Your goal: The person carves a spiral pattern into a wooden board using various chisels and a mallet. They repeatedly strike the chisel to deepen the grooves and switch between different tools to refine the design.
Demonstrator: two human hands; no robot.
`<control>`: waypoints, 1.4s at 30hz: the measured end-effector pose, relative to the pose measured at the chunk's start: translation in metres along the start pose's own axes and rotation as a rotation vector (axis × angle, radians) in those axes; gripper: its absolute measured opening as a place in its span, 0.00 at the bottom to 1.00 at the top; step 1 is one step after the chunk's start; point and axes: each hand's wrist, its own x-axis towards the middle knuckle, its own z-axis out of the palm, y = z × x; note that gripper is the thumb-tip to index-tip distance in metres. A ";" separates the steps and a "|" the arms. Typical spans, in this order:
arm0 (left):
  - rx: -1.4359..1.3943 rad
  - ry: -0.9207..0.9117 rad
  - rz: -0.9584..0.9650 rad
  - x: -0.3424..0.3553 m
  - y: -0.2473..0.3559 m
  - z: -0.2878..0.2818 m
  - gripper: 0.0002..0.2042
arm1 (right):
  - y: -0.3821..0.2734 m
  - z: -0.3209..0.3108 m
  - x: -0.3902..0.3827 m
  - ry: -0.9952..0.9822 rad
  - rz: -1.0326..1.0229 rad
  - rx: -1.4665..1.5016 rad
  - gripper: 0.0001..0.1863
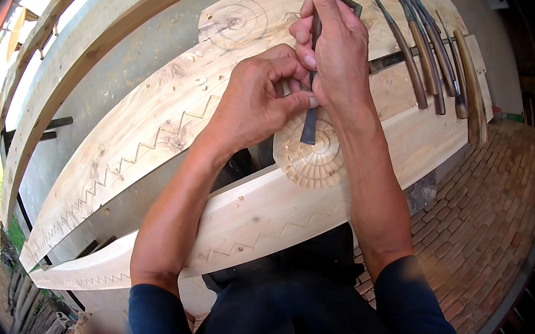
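My right hand (pixel 341 45) is wrapped round the dark wooden handle of a chisel (pixel 309 123), which it holds steeply tilted. The chisel's flat steel blade points down, its tip at a round spiral carving (pixel 310 168) with fluted segments round its rim. My left hand (pixel 265 92) pinches the blade's upper part between thumb and fingers, close under the right hand. The carving belongs to a long pale wooden board (pixel 267 222) with a zigzag line cut along it. Part of the carving is hidden behind my right forearm.
Several carving tools (pixel 425 52) lie side by side on the wood at the far right. A second curved board (pixel 139 125) bears a drawn spiral (pixel 233 24), a zigzag and scattered chips. A brick floor (pixel 481 210) lies at the right, and curved beams (pixel 57 91) stand at the left.
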 end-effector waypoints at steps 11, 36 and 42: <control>-0.008 -0.017 -0.019 -0.002 0.001 0.000 0.08 | 0.003 0.000 0.003 -0.006 0.029 -0.013 0.20; -0.090 -0.018 0.064 -0.002 -0.017 -0.002 0.13 | -0.003 0.003 -0.008 -0.075 0.018 0.036 0.21; -0.065 -0.016 0.026 -0.003 -0.008 -0.002 0.11 | 0.003 -0.001 -0.003 -0.052 0.025 -0.005 0.20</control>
